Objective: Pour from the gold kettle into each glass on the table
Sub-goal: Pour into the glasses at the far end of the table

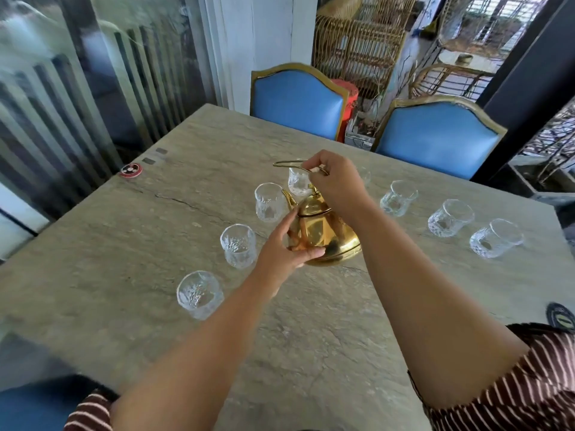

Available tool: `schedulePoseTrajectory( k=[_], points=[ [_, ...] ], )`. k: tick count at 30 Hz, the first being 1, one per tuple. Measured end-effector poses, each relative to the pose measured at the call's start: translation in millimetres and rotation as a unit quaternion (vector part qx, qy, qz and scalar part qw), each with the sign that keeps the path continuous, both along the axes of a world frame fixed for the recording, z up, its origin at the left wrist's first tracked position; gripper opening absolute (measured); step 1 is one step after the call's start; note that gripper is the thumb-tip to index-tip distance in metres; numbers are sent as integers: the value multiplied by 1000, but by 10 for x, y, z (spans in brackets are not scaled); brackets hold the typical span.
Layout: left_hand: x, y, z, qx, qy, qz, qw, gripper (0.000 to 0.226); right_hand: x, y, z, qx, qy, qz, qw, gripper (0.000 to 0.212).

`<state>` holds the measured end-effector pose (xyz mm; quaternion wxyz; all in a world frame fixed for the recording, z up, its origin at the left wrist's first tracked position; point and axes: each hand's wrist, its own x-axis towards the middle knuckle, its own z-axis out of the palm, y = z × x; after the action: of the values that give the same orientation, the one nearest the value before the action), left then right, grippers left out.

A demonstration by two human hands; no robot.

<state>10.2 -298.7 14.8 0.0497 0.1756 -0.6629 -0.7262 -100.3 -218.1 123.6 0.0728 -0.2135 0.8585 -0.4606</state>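
Note:
The gold kettle (326, 234) stands near the middle of the stone table (124, 244), spout towards the far left. My right hand (337, 185) grips its thin wire handle from above. My left hand (284, 247) is pressed against the kettle's left side, fingers on the body. Several clear textured glasses ring the kettle in an arc: one at the near left (200, 294), one beyond it (238, 245), one by the spout (269, 202), one behind the handle (298, 181), and others on the right (398, 197), (450, 217), (496, 237). I cannot tell if any glass holds liquid.
Two blue chairs with gold frames (297, 101) (435, 135) stand at the table's far side. A red round disc (132, 170) lies near the left edge, a dark round disc (561, 318) at the right edge. A glass wall runs along the left.

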Motion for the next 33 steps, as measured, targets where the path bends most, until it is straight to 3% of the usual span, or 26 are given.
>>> schedulePoseTrajectory(
  k=[10, 33],
  points=[
    [36, -93, 53, 69, -19, 18, 997, 99, -125, -350, 83, 83, 39, 15, 996, 21],
    [4, -126, 100, 112, -18, 35, 993, 94, -139, -522, 116, 135, 72, 42, 987, 23]
  ],
)
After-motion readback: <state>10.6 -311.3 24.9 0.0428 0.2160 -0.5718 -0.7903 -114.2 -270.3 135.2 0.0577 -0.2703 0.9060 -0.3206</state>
